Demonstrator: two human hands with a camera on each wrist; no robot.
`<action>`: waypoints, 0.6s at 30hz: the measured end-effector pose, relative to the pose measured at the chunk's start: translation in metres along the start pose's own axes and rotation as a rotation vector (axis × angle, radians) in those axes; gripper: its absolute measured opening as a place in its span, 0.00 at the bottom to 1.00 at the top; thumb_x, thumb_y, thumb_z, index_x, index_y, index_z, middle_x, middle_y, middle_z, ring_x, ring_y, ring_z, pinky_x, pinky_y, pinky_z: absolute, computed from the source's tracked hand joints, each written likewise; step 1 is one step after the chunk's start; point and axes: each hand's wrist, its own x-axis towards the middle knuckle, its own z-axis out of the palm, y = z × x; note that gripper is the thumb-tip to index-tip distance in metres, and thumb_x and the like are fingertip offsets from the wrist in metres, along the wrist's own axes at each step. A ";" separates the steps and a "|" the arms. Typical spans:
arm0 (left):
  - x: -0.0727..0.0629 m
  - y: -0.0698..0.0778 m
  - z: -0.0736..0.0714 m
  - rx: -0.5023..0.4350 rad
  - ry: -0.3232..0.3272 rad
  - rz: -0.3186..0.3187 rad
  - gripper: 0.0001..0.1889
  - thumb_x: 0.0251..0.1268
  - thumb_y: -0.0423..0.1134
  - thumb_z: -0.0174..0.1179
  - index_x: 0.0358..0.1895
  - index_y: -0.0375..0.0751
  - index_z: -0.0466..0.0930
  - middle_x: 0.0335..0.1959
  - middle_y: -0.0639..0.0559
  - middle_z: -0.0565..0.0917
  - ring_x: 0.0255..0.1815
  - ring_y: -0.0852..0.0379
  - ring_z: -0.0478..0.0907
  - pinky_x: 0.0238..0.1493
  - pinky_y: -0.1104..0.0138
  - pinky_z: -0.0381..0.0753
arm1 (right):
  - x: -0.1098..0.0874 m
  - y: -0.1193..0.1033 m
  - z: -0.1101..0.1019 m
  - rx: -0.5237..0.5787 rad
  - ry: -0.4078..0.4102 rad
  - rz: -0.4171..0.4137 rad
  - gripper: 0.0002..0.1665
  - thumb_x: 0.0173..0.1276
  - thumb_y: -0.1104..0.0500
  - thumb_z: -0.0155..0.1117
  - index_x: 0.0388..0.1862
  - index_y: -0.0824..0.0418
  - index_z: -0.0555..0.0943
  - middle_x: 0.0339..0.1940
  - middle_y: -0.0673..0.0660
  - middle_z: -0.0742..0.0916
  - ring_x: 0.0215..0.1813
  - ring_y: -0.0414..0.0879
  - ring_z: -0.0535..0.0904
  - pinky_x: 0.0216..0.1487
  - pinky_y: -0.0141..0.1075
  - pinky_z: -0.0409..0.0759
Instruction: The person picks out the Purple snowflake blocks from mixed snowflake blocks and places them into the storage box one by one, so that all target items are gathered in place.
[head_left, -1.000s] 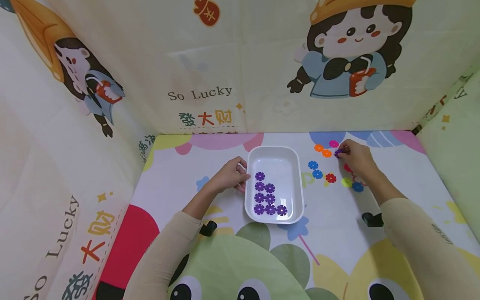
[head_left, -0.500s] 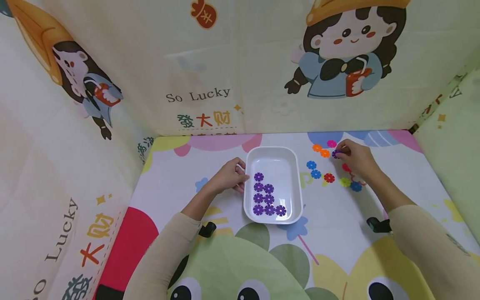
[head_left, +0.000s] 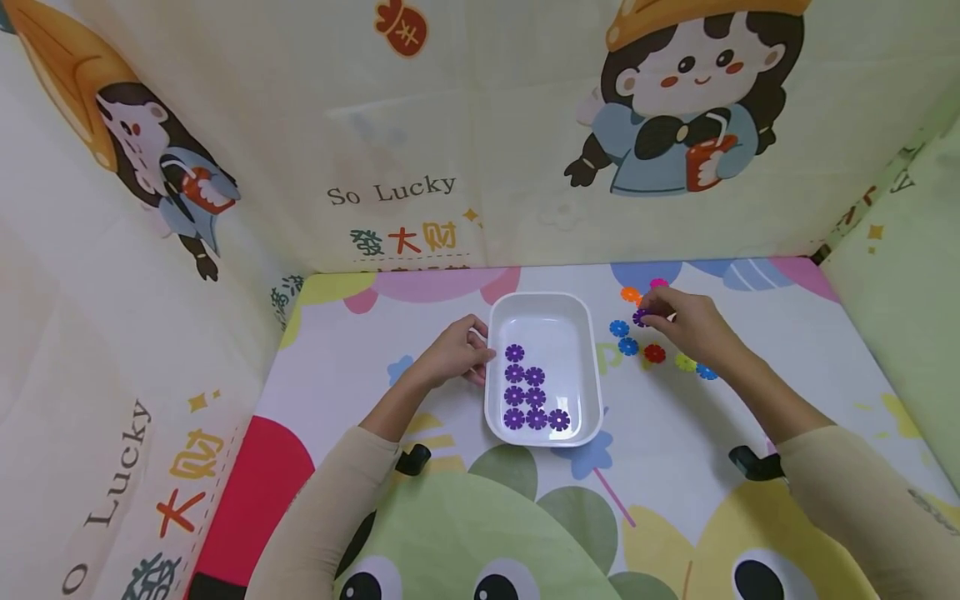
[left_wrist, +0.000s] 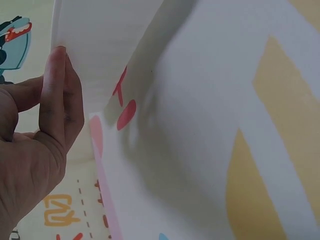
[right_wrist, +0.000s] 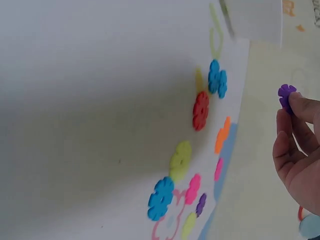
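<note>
My left hand (head_left: 457, 352) holds the left rim of a white rectangular tray (head_left: 588, 367). In the left wrist view its fingers (left_wrist: 55, 95) lie against the tray's outer wall (left_wrist: 100, 40). Several purple flower-shaped plastic discs (head_left: 536, 397) lie in rows at the tray's lower left. Right of the tray, my right hand (head_left: 693, 325) pinches another purple flower disc (right_wrist: 286, 97) between thumb and fingertips, above the table. Below that hand lie loose flower discs, among them a red one (head_left: 655, 354), a blue one (head_left: 628, 347) and an orange one (head_left: 630, 294).
More discs lie by the right hand: yellow-green (right_wrist: 180, 161), pink (right_wrist: 193, 189) and a purple one (right_wrist: 201, 205). A cartoon-printed cloth (head_left: 540, 500) covers the table. Printed cloth walls (head_left: 517, 167) stand at the back and both sides. A black device (head_left: 756, 463) sits at the right sleeve.
The right hand has moved left, toward the tray, with the purple flower disc in its fingers, and now overlaps the orange discs. The left hand keeps its place at the tray's rim.
</note>
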 end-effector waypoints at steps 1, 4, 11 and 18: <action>0.000 0.000 0.000 0.000 0.002 0.000 0.18 0.73 0.31 0.62 0.59 0.36 0.68 0.40 0.41 0.79 0.25 0.52 0.84 0.36 0.49 0.94 | 0.000 -0.003 0.001 -0.001 -0.005 -0.031 0.11 0.71 0.66 0.70 0.50 0.61 0.83 0.43 0.61 0.90 0.47 0.56 0.86 0.48 0.42 0.93; -0.001 -0.001 0.000 0.001 0.004 0.002 0.17 0.73 0.32 0.63 0.59 0.37 0.68 0.40 0.41 0.80 0.24 0.53 0.85 0.36 0.49 0.94 | 0.000 -0.012 0.004 0.000 -0.026 -0.097 0.11 0.69 0.67 0.71 0.48 0.61 0.83 0.42 0.59 0.91 0.45 0.54 0.87 0.40 0.28 0.90; -0.001 0.001 -0.001 -0.003 -0.002 -0.006 0.18 0.73 0.32 0.63 0.60 0.36 0.68 0.40 0.41 0.80 0.24 0.53 0.85 0.35 0.51 0.94 | 0.003 -0.029 0.011 0.019 -0.083 -0.134 0.11 0.69 0.66 0.72 0.48 0.58 0.84 0.42 0.54 0.91 0.45 0.50 0.87 0.44 0.39 0.92; -0.002 0.000 -0.002 -0.030 -0.023 0.009 0.18 0.73 0.30 0.61 0.60 0.34 0.67 0.40 0.40 0.81 0.24 0.55 0.84 0.31 0.56 0.94 | 0.005 -0.046 0.018 0.038 -0.099 -0.222 0.11 0.67 0.67 0.73 0.45 0.56 0.85 0.40 0.52 0.90 0.43 0.47 0.86 0.42 0.33 0.90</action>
